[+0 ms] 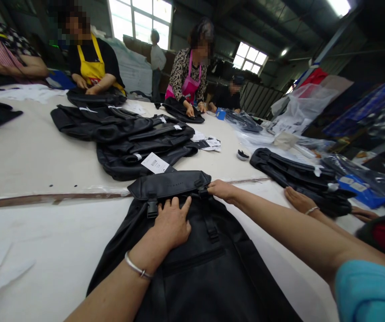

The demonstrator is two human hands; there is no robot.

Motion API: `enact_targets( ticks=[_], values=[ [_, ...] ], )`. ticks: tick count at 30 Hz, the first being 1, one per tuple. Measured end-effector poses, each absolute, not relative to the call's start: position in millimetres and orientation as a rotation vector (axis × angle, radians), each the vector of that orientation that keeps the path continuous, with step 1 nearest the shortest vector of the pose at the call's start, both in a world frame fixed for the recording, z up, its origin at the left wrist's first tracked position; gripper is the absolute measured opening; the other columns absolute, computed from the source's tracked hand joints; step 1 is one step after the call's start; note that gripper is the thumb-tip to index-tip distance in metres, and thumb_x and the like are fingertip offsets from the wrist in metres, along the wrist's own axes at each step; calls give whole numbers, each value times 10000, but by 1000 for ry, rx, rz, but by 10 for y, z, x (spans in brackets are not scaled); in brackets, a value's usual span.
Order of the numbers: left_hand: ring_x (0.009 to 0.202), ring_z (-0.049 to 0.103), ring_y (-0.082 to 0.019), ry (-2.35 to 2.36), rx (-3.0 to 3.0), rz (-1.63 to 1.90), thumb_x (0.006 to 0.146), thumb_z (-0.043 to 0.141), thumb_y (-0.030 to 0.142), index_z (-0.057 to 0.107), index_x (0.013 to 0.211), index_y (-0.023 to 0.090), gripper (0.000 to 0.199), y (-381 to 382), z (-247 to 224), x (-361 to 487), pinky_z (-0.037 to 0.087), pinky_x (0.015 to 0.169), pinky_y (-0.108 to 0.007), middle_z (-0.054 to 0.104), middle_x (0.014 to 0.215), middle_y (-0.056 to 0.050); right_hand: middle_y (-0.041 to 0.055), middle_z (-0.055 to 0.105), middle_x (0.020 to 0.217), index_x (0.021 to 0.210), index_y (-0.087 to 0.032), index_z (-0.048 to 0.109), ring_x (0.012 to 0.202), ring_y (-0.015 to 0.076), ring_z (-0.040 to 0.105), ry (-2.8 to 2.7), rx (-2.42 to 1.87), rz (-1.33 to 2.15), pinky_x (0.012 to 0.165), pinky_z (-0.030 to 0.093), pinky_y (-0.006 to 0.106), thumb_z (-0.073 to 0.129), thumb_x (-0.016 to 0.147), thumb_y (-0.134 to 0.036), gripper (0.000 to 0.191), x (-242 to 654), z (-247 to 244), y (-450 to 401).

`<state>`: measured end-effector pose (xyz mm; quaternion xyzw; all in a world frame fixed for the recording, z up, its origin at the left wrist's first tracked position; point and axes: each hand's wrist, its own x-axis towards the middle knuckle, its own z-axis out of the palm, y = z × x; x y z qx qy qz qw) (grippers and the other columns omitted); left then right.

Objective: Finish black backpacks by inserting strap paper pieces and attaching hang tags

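A black backpack lies flat before me, its top flap folded over toward me. My left hand, with a silver bangle on the wrist, rests palm down on the backpack front. Its fingers are spread and their tips reach the flap's lower edge, beside a black buckle. At the flap's right corner, my right hand has its fingers closed on the edge near the other buckle; the fingertips are partly hidden. A white paper tag sticks out behind the flap.
More black bags lie piled beyond mine, with loose tags beside them. At right, a co-worker's hand touches another black bag. Several people work across the white table. Plastic bags lie at the far right.
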<state>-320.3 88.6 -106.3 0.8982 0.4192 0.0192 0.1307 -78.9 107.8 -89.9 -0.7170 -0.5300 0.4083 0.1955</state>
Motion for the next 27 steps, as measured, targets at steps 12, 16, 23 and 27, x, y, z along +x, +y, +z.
enact_targets(
  ticks=[12, 16, 23, 27],
  values=[
    [1193, 422, -348, 1224, 2638, 84, 802, 494, 432, 369, 1457, 316, 677, 865, -1014, -3234, 375, 946, -523, 462, 1296, -147, 92, 649, 876, 797, -156, 674, 892, 219, 552, -1742, -2049, 149, 834, 419, 324, 530, 789, -209, 154, -811, -1480, 979],
    [1232, 410, -353, 1271, 2647, 136, 793, 500, 426, 369, 1458, 277, 695, 853, -1102, -3204, 315, 1014, -552, 404, 1384, -166, 86, 684, 1023, 1084, -156, 652, 904, 193, 606, -1636, -2035, 303, 800, 449, 284, 533, 841, -335, 325, -711, -1405, 991],
    [1253, 409, -361, 1256, 2632, 110, 790, 500, 435, 363, 1459, 270, 703, 865, -1108, -3199, 290, 1040, -568, 395, 1402, -167, 114, 719, 967, 920, -153, 725, 965, 253, 625, -1503, -2229, 555, 797, 436, 302, 510, 864, -504, 416, -659, -1330, 1022],
    [1257, 400, -364, 1252, 2645, 72, 809, 473, 434, 353, 1467, 265, 690, 870, -1057, -3198, 287, 1034, -568, 400, 1401, -171, 64, 726, 871, 900, -162, 722, 846, 208, 638, -1508, -2202, 625, 725, 441, 275, 456, 902, -484, 418, -554, -1236, 942]
  ],
)
